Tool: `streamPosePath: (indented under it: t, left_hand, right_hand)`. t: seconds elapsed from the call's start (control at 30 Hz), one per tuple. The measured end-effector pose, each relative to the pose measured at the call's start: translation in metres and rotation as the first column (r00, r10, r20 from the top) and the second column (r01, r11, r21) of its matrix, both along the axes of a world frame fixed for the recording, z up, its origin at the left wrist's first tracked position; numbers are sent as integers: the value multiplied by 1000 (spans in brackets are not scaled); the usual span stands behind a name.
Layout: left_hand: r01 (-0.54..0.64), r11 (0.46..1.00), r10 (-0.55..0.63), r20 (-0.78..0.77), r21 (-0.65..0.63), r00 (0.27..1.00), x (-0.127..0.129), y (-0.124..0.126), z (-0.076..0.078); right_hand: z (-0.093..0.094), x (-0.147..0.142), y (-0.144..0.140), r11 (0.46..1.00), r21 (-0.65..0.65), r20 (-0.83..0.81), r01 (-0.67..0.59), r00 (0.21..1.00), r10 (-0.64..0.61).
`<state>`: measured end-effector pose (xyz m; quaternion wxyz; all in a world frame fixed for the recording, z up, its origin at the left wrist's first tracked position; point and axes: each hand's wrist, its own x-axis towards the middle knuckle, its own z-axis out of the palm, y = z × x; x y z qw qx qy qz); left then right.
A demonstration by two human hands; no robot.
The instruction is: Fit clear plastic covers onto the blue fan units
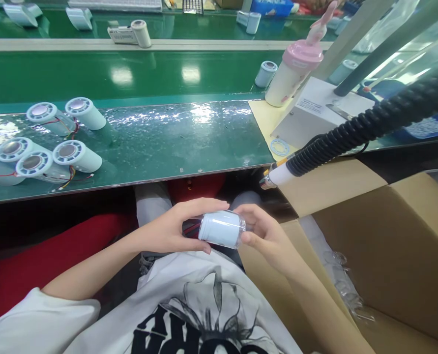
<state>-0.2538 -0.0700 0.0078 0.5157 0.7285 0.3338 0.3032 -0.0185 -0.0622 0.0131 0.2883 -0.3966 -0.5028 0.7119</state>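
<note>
Over my lap, a light-blue cylindrical housing (pixel 222 229) lies sideways between both hands, with a clear plastic cup around its right end. My left hand (pixel 182 226) wraps the left end, thumb below and fingers above, with red wires showing by the palm. On the right end, my right hand (pixel 259 231) grips the clear cup between thumb and fingers. Several similar blue housings (pixel 79 156) with round metal centres and thin coloured wires stand or lean at the left of the green bench.
A green conveyor (pixel 160 73) runs behind the bench edge. A pink-lidded bottle (pixel 294 69) and a white box-shaped device (pixel 314 113) stand at right. A black ribbed hose (pixel 351 132) hangs over an open cardboard box (pixel 384 236) holding clear plastic cups (pixel 342 282).
</note>
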Motion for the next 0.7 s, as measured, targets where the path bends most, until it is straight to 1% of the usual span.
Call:
streamPosePath:
  t: [0.17,0.37,0.53,0.7]
  left_hand:
    - [9,1000,-9,-12,5,1000,0,0,0]
    - [12,1000,-12,-4,6,1000,0,0,0]
    - [21,1000,-21,17,2,1000,0,0,-1]
    - [45,999,-45,46,1,998,0,0,-3]
  right_hand:
    - [-1,-3,1,994,-107,-30,-3,1000,-1]
    - [-7,-4,1,974,-226,-51,5,999,-17]
    - [-14,-7,0,940,-338,-92,-39,996,8]
    - [-12,-11,0,898,-433,-119,-80,992,31]
